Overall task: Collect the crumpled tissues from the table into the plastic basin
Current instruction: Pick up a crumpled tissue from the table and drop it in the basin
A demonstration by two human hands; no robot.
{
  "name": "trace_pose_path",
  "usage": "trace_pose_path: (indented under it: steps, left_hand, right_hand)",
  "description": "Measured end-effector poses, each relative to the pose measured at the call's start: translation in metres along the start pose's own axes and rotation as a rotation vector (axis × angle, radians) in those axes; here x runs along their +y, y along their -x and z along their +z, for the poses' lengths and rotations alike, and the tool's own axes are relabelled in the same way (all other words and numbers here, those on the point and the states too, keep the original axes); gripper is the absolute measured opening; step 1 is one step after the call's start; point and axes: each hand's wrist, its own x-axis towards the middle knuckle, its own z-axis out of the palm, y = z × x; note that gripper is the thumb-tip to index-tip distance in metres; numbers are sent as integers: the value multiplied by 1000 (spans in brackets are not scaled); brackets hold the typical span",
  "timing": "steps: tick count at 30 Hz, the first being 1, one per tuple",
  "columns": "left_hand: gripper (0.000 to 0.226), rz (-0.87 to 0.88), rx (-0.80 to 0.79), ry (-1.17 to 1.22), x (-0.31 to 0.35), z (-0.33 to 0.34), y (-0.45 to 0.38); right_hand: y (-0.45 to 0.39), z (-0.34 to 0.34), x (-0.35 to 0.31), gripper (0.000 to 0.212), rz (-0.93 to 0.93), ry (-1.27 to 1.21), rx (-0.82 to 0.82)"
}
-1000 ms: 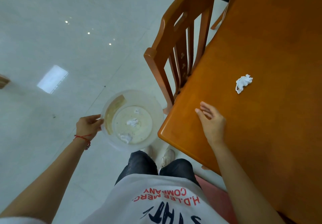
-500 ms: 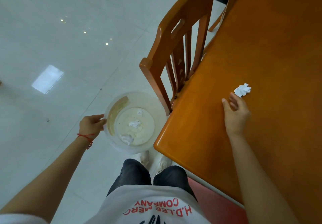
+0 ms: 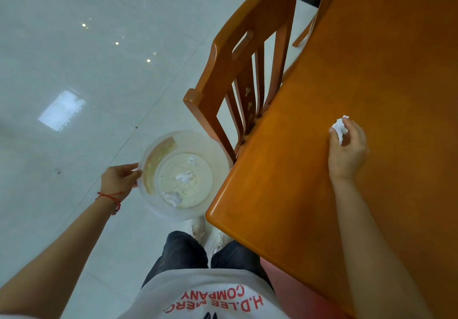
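My right hand (image 3: 348, 149) rests over the orange wooden table (image 3: 386, 75), its fingers closed around a white crumpled tissue (image 3: 339, 126). My left hand (image 3: 119, 180) grips the left rim of a clear round plastic basin (image 3: 153, 152), held in the air beside the table's near corner, below the tabletop. Inside the basin lie two larger crumpled tissues (image 3: 184, 177) and a small white scrap near the far side.
A wooden chair (image 3: 247, 65) is pushed against the table's left edge, just behind the basin. A second chair (image 3: 322, 1) stands farther back. White glossy floor tiles (image 3: 74, 70) spread to the left. My legs and shoes are below the basin.
My right hand moved forward across the table to the tissue and closed on it. The basin in my left hand stayed near the table corner.
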Motion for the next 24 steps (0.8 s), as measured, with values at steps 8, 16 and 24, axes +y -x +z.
trace_pose_path:
  steps: [8,16,24]
  left_hand:
    - [30,-13,12,-9,-1,1,-1]
    - [29,-33,24,3,2,2,0]
    - [29,-28,8,-5,0,1,-2]
  right_hand:
    - [-30,7,17,43,77,89,-89]
    - [-22,19,26,44,143,151,-196]
    - [-11,23,18,33,93,153,-161]
